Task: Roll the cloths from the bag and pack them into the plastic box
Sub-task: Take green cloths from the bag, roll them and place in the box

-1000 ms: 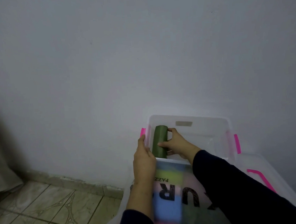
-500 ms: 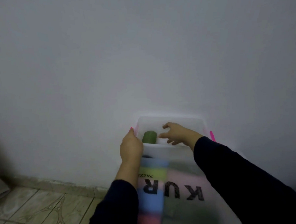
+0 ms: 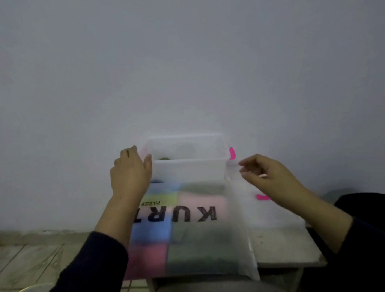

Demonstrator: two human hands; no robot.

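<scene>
One green roll (image 3: 164, 158) lies in the plastic box (image 3: 188, 168) at frame centre, the bag (image 3: 192, 246) below stays full of cloths, the left hand (image 3: 130, 173) rests on the box's corner without a clenched grip, and the right hand (image 3: 264, 175) hangs loose, grasping nothing.

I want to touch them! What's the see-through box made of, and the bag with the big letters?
The box looks like hard, frosted plastic: its walls stand stiff and a green roll shows dimly through. The bag looks like thin, soft, milky plastic film: coloured cloths blur through it and its edge shines slightly. Both are guesses from looks alone.
</scene>
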